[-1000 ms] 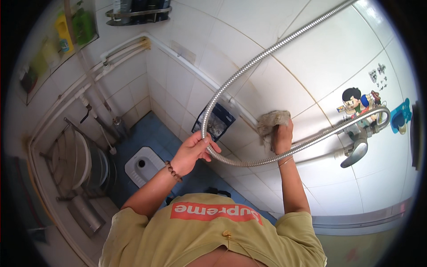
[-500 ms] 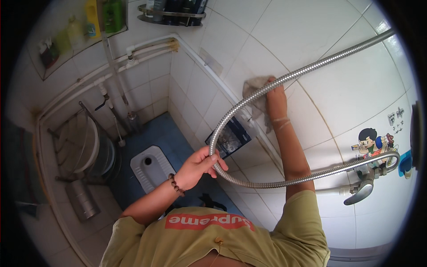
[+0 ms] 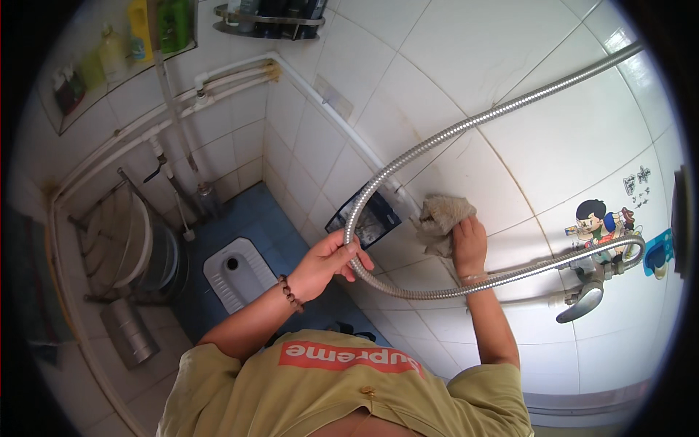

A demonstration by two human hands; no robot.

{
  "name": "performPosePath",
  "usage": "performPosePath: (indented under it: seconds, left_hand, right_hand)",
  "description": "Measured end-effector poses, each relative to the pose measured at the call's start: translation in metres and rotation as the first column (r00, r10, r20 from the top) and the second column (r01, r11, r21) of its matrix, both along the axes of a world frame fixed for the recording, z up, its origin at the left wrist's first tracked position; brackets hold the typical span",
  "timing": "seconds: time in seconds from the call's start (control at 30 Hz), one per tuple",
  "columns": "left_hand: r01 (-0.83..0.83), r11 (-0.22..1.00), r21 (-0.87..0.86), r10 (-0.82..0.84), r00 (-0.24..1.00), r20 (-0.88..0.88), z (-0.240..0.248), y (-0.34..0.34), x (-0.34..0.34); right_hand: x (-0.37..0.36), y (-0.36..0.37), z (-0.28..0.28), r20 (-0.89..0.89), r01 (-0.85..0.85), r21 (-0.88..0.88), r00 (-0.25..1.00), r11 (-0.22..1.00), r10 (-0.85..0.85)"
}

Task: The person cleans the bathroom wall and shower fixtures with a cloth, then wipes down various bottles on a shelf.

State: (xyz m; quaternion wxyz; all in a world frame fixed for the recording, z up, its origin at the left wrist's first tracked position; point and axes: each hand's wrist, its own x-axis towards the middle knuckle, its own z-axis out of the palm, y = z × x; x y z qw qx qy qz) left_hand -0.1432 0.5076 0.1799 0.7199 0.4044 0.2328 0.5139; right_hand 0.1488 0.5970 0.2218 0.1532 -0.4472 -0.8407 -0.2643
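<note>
My left hand [image 3: 329,264] is closed around the bend of a flexible metal shower hose [image 3: 429,143], keeping its loop off the wall. The hose arcs from the upper right, through my grip, and back to a mixer tap [image 3: 585,295] on the right wall. Against the white tiles my right hand [image 3: 470,247] presses a crumpled grey-beige cloth [image 3: 444,217], its fingers partly hidden by the folds. The cloth lies inside the hose's loop, just right of the white wall pipe [image 3: 342,120].
A squat toilet [image 3: 240,273] is set in the blue floor [image 3: 247,207]. Basins [image 3: 135,237] hang on a rack at left. Bottles [image 3: 113,54] line a niche, and a corner shelf [image 3: 269,25] holds more. A dark blue box [image 3: 368,218] sits by the wall pipe.
My right hand has slid the cloth down the tiles, nearer to me, and its forearm no longer crosses under the hose as far up. The left hand keeps its hold on the hose.
</note>
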Motion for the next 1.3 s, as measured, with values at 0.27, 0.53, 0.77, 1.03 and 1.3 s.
performPosePath:
  seconds: [0.27,0.53,0.77,1.03,1.3]
  left_hand:
    - [0.018,1.0,0.017,-0.018,1.0,-0.014,-0.003,0.002,-0.006]
    - [0.046,0.997,0.058,-0.042,0.997,-0.061,0.002,-0.001,-0.018]
    - [0.071,0.992,0.101,-0.066,0.996,-0.055,0.029,-0.001,-0.04]
    - [-0.015,0.985,0.169,0.026,0.998,-0.061,0.062,0.001,-0.06]
    - [-0.03,0.979,0.201,0.031,1.0,0.002,0.054,-0.001,-0.062]
  right_hand:
    - [0.009,0.0,-0.043,0.085,0.209,0.034,0.974,0.977,-0.211]
    - [-0.035,0.05,-0.019,0.169,0.12,0.122,0.976,0.985,-0.139]
    - [-0.118,0.121,0.001,0.071,-0.064,0.143,0.996,0.988,0.054]
    - [-0.21,0.229,-0.001,0.026,-0.203,0.312,0.978,0.928,0.205]
    - [-0.192,0.203,0.003,0.06,-0.243,0.182,0.97,0.953,0.236]
